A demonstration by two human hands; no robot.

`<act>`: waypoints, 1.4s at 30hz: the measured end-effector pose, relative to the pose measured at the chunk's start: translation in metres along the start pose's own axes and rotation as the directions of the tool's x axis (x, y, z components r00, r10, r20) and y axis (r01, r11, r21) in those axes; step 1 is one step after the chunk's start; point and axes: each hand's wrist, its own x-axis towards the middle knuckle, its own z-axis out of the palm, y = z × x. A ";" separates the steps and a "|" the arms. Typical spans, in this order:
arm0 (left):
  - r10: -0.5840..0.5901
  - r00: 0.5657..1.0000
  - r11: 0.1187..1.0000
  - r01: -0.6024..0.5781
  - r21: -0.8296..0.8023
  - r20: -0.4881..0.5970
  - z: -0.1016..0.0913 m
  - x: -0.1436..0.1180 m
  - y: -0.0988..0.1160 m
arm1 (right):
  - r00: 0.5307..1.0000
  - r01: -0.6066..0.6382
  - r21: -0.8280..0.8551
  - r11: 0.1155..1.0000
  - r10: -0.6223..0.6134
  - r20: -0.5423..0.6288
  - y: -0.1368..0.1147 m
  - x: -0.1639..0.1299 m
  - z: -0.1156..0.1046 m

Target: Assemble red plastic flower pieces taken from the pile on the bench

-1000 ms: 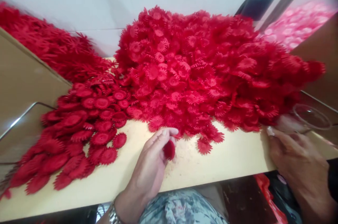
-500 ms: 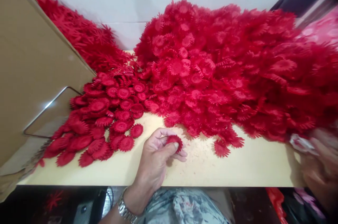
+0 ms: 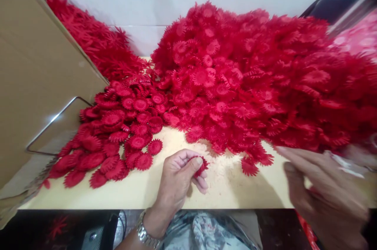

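My left hand (image 3: 181,173), with a metal-banded watch (image 3: 147,230) on its wrist, pinches a small red scallop-edged flower piece (image 3: 203,166) between thumb and fingers over the table. My right hand (image 3: 324,191) is smeared by motion above the table's right front edge. Its index finger points left and its thumb stands apart; a bit of red shows in a gap of the hand, and I cannot tell what it is. Just beyond its fingertips lie a few loose flower pieces (image 3: 250,166) at the front of the big red pile (image 3: 224,92).
Thicker red discs (image 3: 108,144) lie heaped on the left, before a cardboard box (image 3: 44,53) with a bent metal wire (image 3: 59,114). Red star-shaped pieces (image 3: 97,41) are stacked behind. A blurred white item (image 3: 346,165) lies right, on the pale table (image 3: 118,199).
My right hand has come in from the far right toward the middle, leaving the white item behind. My left hand has turned slightly, so the flower piece shows more edge-on.
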 end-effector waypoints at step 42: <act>0.106 0.994 0.987 -0.105 0.119 -0.009 -0.010 -0.005 -0.007 | 0.896 -0.154 0.525 0.837 -0.105 0.430 -0.081 0.058 0.062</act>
